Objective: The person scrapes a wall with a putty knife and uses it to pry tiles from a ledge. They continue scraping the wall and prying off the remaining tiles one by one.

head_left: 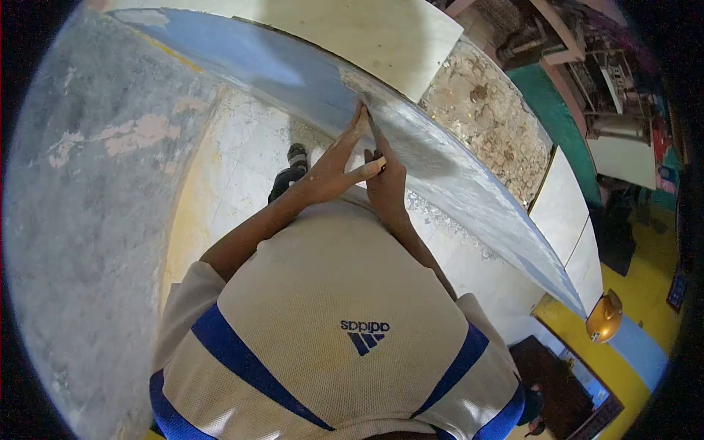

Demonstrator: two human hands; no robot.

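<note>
A scraper [375,132] with a thin flat blade leans against the blue-grey painted wall face [433,158]. My right hand [389,183] is closed around its handle. My left hand [334,174] also bears on the scraper, its fingers stretched along the blade and its thumb pressed across the handle end. Around the blade tip, the paint is worn to a pale, patchy surface. The blade's edge is partly hidden by my left fingers.
White slabs [352,37] and rough broken mortar [484,114] top the wall. Paint flakes [440,220] litter the tiled floor [246,150]. A sandalled foot [297,158] shows below. An orange rounded object [604,319] sits at the wall's right end; a grey wall [95,220] stands left.
</note>
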